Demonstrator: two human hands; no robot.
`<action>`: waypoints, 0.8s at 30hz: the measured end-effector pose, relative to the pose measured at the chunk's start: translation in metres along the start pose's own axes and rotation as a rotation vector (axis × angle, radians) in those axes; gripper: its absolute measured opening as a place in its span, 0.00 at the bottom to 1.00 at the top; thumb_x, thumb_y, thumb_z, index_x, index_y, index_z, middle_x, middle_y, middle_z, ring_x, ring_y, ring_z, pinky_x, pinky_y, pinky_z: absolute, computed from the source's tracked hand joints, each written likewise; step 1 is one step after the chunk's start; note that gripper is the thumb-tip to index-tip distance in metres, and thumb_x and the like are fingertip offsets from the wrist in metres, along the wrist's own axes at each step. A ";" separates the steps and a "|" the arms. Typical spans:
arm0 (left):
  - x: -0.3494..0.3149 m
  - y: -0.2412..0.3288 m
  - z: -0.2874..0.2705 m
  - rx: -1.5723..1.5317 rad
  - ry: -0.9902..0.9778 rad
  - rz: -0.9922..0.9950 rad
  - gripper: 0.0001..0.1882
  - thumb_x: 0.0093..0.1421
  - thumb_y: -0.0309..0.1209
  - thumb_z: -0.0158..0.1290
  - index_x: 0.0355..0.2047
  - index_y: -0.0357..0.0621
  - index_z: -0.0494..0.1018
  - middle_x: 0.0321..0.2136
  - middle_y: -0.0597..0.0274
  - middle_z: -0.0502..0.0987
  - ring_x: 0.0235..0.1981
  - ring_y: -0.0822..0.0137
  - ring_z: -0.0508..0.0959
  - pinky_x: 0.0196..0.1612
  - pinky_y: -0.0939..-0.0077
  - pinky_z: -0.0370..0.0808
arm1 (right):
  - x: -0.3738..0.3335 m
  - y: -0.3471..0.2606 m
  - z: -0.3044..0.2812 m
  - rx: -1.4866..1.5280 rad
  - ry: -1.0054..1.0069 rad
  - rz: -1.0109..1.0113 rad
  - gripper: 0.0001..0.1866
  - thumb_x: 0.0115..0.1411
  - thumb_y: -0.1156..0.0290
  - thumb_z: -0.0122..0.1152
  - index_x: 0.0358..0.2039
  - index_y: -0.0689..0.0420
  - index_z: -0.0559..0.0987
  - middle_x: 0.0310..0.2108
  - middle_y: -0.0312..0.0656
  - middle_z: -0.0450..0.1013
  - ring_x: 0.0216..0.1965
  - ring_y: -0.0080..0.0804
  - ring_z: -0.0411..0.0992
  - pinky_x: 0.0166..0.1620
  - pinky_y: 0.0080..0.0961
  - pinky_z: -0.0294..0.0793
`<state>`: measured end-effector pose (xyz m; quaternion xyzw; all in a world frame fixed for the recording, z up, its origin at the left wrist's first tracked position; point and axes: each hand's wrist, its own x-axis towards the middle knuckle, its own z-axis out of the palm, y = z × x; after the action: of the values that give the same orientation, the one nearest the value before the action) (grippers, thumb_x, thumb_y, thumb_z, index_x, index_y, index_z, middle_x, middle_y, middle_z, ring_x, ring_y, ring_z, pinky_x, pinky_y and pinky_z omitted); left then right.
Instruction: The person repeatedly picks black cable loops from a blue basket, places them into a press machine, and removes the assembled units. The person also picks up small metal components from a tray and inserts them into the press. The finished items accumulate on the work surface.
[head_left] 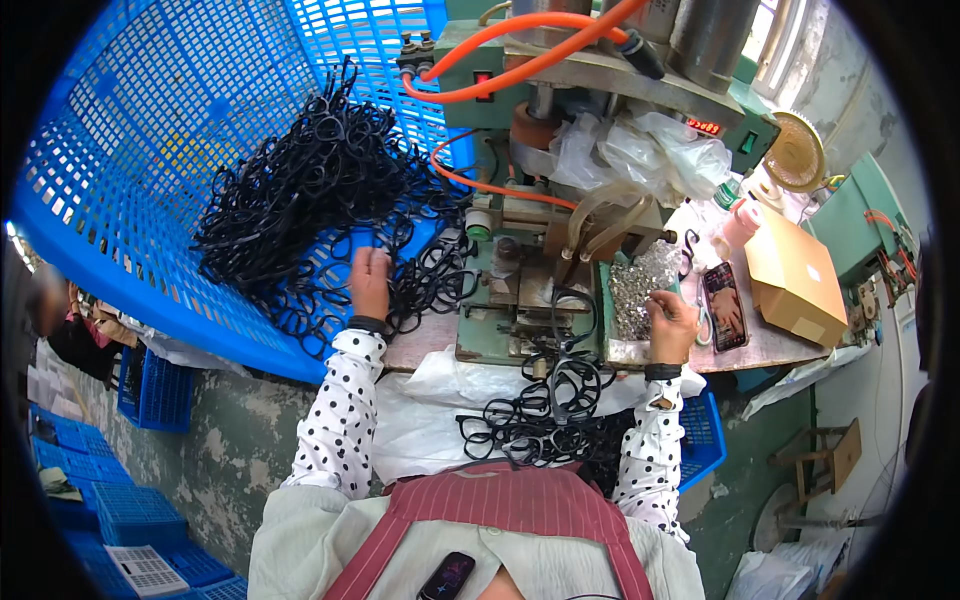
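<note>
I have my left hand (370, 287) at the black frames (290, 195) heaped in the blue basket (115, 265), well apart from my right hand (674, 328) beside small shiny parts (630, 296), and cannot tell whether either grips anything

Dotted sleeves (338, 410), perhaps elastic cuffs (368, 325)

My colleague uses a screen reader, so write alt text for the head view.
A person's left hand is at a big blue basket of black glasses frames, the right hand beside small shiny pieces. Between them stands a green machine.
</note>
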<state>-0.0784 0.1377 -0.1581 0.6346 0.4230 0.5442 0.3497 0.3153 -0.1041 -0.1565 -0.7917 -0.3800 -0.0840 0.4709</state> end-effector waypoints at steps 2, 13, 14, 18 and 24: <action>-0.001 0.025 0.001 -0.123 0.126 -0.112 0.12 0.69 0.38 0.45 0.36 0.42 0.68 0.26 0.68 0.74 0.25 0.78 0.75 0.23 0.85 0.69 | -0.002 -0.003 -0.002 -0.108 0.028 -0.122 0.07 0.47 0.70 0.69 0.28 0.45 0.83 0.27 0.31 0.78 0.37 0.34 0.70 0.44 0.31 0.65; -0.052 0.124 0.041 -0.166 -0.062 0.212 0.09 0.67 0.31 0.49 0.41 0.36 0.70 0.34 0.61 0.76 0.33 0.73 0.77 0.39 0.81 0.73 | -0.019 -0.159 -0.005 0.576 -0.144 -0.043 0.10 0.46 0.78 0.68 0.33 0.58 0.83 0.30 0.41 0.77 0.32 0.31 0.74 0.38 0.25 0.73; -0.056 0.140 0.043 -0.175 -0.091 0.254 0.11 0.67 0.32 0.50 0.42 0.35 0.70 0.34 0.60 0.76 0.33 0.72 0.77 0.39 0.81 0.73 | -0.019 -0.162 0.000 0.527 -0.187 -0.031 0.15 0.46 0.77 0.69 0.38 0.61 0.79 0.29 0.42 0.77 0.31 0.29 0.74 0.37 0.24 0.73; -0.057 0.186 0.051 -0.200 -0.159 0.397 0.10 0.69 0.30 0.46 0.44 0.35 0.68 0.35 0.60 0.75 0.34 0.71 0.75 0.41 0.77 0.72 | -0.020 -0.191 0.002 0.733 -0.224 0.114 0.22 0.47 0.81 0.67 0.43 0.64 0.70 0.29 0.44 0.76 0.31 0.26 0.75 0.36 0.22 0.72; -0.032 0.223 0.064 -0.342 -0.191 0.251 0.09 0.68 0.28 0.48 0.42 0.33 0.72 0.35 0.60 0.78 0.34 0.71 0.80 0.37 0.79 0.77 | -0.028 -0.189 0.019 0.826 -0.060 0.051 0.25 0.47 0.82 0.67 0.45 0.65 0.68 0.31 0.45 0.75 0.32 0.25 0.74 0.37 0.21 0.72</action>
<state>0.0177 0.0210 0.0204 0.6623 0.2075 0.5845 0.4203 0.1627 -0.0530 -0.0521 -0.5475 -0.3755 0.1105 0.7396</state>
